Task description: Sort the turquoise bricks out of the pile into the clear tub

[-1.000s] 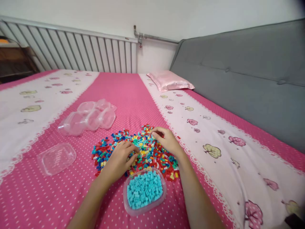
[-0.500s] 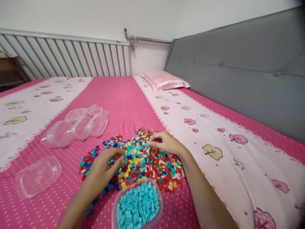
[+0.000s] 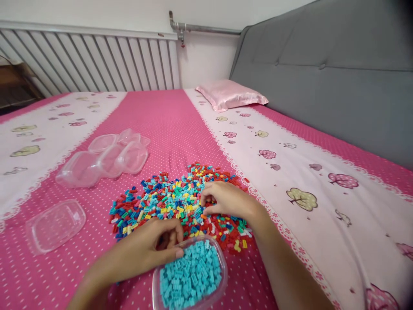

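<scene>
A person's left hand (image 3: 158, 245) bent over the near-left rim of a clear plastic container (image 3: 155, 286), its fingers curled and its thumb above the turquoise bricks (image 3: 193, 275) inside; whether it gripped one could not be told. The right hand (image 3: 227, 200) hung low over the right side of a loose, multicolored brick pile (image 3: 174, 196), fingers half bent and thumb apart from them, any brick in its grasp hidden from view. The pile spread just beyond the container on a pink dotted bedspread (image 3: 155, 114). To the left lay a clear lid (image 3: 56, 226), with a cluster of clear tubs (image 3: 106, 161) farther back. A pink satin pillow (image 3: 230, 95) rested near a gray headboard (image 3: 329, 94), and a white radiator (image 3: 90, 60) lined the wall.
</scene>
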A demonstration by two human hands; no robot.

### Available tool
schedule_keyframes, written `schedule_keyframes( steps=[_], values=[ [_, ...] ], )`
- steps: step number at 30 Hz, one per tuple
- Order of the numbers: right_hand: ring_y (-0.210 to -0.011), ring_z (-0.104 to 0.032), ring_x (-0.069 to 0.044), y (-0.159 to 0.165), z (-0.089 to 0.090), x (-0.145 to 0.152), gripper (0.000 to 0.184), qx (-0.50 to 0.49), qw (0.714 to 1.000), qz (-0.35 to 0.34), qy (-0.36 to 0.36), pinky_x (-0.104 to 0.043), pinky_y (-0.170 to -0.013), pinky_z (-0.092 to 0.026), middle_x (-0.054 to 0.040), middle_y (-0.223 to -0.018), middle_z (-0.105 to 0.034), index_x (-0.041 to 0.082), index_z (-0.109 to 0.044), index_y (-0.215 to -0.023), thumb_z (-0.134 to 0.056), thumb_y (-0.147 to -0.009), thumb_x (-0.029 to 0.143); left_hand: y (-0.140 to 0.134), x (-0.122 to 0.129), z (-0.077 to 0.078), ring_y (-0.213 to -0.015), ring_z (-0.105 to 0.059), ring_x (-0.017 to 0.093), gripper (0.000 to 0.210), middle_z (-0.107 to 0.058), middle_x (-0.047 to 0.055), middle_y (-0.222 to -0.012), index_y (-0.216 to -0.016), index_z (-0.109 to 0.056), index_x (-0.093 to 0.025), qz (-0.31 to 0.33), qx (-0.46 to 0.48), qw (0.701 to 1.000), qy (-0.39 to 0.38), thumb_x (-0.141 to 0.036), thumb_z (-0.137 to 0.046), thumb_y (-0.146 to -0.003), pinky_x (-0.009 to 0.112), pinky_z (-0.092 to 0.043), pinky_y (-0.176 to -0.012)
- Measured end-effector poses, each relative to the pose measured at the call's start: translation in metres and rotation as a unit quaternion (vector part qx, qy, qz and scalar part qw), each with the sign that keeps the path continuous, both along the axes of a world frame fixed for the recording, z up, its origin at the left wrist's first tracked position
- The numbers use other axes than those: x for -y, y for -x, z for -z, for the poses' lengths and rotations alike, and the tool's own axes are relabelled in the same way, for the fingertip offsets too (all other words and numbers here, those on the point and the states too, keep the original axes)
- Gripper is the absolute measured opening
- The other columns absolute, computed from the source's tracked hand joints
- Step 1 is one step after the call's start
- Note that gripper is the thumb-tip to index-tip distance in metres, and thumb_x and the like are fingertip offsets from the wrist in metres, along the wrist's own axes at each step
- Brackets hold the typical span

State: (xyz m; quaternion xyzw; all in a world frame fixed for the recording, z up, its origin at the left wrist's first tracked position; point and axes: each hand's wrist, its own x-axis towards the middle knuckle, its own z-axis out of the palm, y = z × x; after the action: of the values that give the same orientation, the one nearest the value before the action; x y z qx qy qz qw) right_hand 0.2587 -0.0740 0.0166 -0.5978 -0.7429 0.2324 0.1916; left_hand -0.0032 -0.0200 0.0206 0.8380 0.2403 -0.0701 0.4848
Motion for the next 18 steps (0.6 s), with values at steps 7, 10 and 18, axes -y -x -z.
schedule_keyframes(
  steps=[7,10,18],
  values=[
    [-0.069,-0.052,-0.012,0.0099,-0.0003,0.0048,0.013,0.041,0.999,0.017,-0.012,-0.025,-0.062,-0.032,0.0018,-0.078,-0.062,0.019,-0.072,-0.075,-0.076,-0.073,0.007,-0.0005,0.0033,-0.0018,-0.059,-0.040,0.011,0.029,-0.050,-0.005,-0.067,-0.084,-0.056,-0.020,0.000,-0.018,1.000,-0.012,-0.047,-0.061,-0.092,0.023,-0.026,-0.052],
    [-0.067,-0.054,-0.010,0.0084,0.0005,0.0049,0.013,0.032,0.999,0.009,-0.008,-0.024,-0.062,-0.034,0.0025,-0.077,-0.063,0.019,-0.072,-0.076,-0.078,-0.074,0.007,-0.0004,0.0035,-0.0046,-0.060,-0.040,0.011,0.027,-0.049,-0.005,-0.069,-0.083,-0.053,-0.020,-0.001,-0.018,1.000,-0.006,-0.044,-0.061,-0.092,0.023,-0.026,-0.053],
    [-0.067,-0.059,-0.010,0.0037,-0.0015,0.0024,0.011,-0.012,1.000,-0.002,0.002,-0.023,-0.063,-0.040,0.0023,-0.075,-0.067,0.018,-0.070,-0.077,-0.079,-0.081,0.012,0.0018,0.0025,-0.0083,-0.062,-0.040,0.011,0.036,-0.048,-0.005,-0.070,-0.081,-0.049,-0.020,0.015,-0.012,1.000,0.004,-0.052,-0.059,-0.092,0.024,-0.027,-0.054]
  ],
)
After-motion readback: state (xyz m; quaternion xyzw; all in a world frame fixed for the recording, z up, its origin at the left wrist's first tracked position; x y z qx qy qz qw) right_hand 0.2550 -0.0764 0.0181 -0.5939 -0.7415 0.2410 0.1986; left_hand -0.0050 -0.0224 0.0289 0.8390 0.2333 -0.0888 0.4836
